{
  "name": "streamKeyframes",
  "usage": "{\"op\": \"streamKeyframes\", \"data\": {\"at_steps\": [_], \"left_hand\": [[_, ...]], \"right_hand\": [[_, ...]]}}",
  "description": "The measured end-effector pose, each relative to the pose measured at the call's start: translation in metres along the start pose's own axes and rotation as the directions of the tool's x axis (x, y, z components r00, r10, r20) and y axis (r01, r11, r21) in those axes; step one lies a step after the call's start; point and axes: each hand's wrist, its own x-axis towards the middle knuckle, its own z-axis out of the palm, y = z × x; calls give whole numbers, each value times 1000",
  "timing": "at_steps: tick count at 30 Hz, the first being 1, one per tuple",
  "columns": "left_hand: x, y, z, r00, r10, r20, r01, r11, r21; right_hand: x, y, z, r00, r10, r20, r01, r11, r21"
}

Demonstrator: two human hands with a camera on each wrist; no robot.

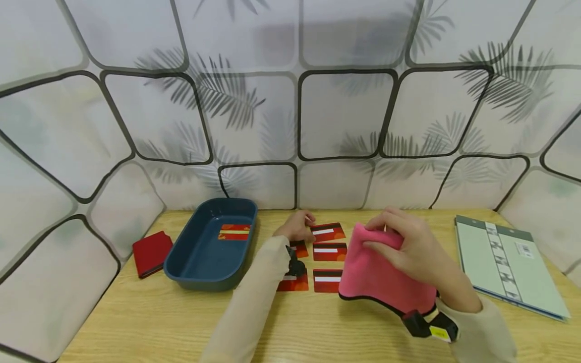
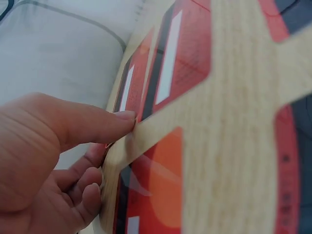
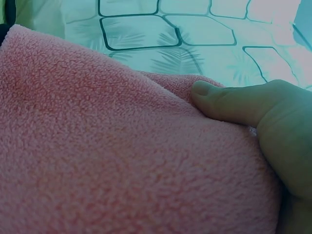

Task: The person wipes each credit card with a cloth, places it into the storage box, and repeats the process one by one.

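My left hand (image 1: 297, 227) is at the far end of a group of red cards. Its thumb and fingers pinch the near corner of the farthest red card (image 1: 328, 232), which lies slightly askew; the left wrist view shows the thumb (image 2: 122, 119) at the edge. Below it in the right column are a second card (image 1: 330, 252) and a third (image 1: 328, 283). More red cards (image 1: 297, 285) lie partly behind my left wrist. My right hand (image 1: 410, 247) grips a pink fleece cloth (image 1: 381, 275) with a dark edge, raised over the table beside the cards.
Left of the cards stands a blue tray (image 1: 206, 285) with a red and gold card (image 1: 234, 232) inside. Farther left lies a red wallet-like case (image 1: 152, 253). A pale green folder (image 1: 508, 262) lies at the right. A patterned curtain (image 1: 345, 116) rises behind the wooden table (image 1: 150, 322).
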Motion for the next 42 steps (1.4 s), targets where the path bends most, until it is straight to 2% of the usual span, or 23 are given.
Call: {"op": "streamKeyframes", "data": {"at_steps": [4, 8, 13, 14, 17, 20, 21, 23, 26, 28, 30, 32, 35, 39, 42], "left_hand": [[1, -1, 0, 999, -49, 15, 50, 999, -21], [2, -4, -2, 998, -46, 34, 47, 999, -27], [11, -16, -4, 998, -46, 29, 50, 992, -118], [19, -29, -2, 1000, -5, 18, 8, 988, -157], [23, -34, -2, 1000, 12, 8, -10, 977, -211], [19, -27, -5, 1000, 3, 6, -2, 967, -253], [9, -15, -8, 999, -33, -3, 31, 975, -221], [4, -9, -10, 999, -27, -37, 21, 985, -173], [-4, -3, -13, 995, -26, -92, 11, 988, -151], [-7, 0, -14, 993, -28, -111, 0, 970, -242], [-12, 4, -14, 993, -19, -120, -29, 923, -384], [-18, 13, -14, 991, 16, -131, -79, 865, -495], [-29, 33, -14, 985, 89, -145, -157, 809, -567], [-45, 57, -15, 978, 154, -141, -208, 791, -576], [-60, 69, -16, 978, 166, -129, -211, 794, -570]], "right_hand": [[-1, 0, 0, 1000, 5, -5, -5, 1000, -1], [-1, -1, 0, 1000, 3, -3, -3, 1000, -4], [0, -1, -1, 1000, 8, 3, -8, 1000, -15], [1, -1, -1, 1000, 9, 5, -9, 1000, -17], [1, -1, -2, 1000, 15, 9, -15, 1000, -22], [1, -1, -3, 1000, 24, 13, -23, 999, -29], [1, -1, -3, 1000, 25, 14, -24, 999, -34], [0, -1, -2, 1000, 21, 14, -21, 999, -47], [-1, 0, -1, 1000, 18, 12, -17, 998, -66], [-2, 0, 0, 1000, 24, 9, -23, 997, -72], [-2, -1, 1, 999, 37, 1, -37, 996, -75], [-2, -3, 1, 998, 57, -6, -57, 996, -76], [-1, -6, 1, 997, 75, -12, -76, 994, -85], [0, -6, -1, 997, 72, -9, -72, 993, -98], [0, -4, 1, 999, 43, -1, -43, 995, -93]]}}
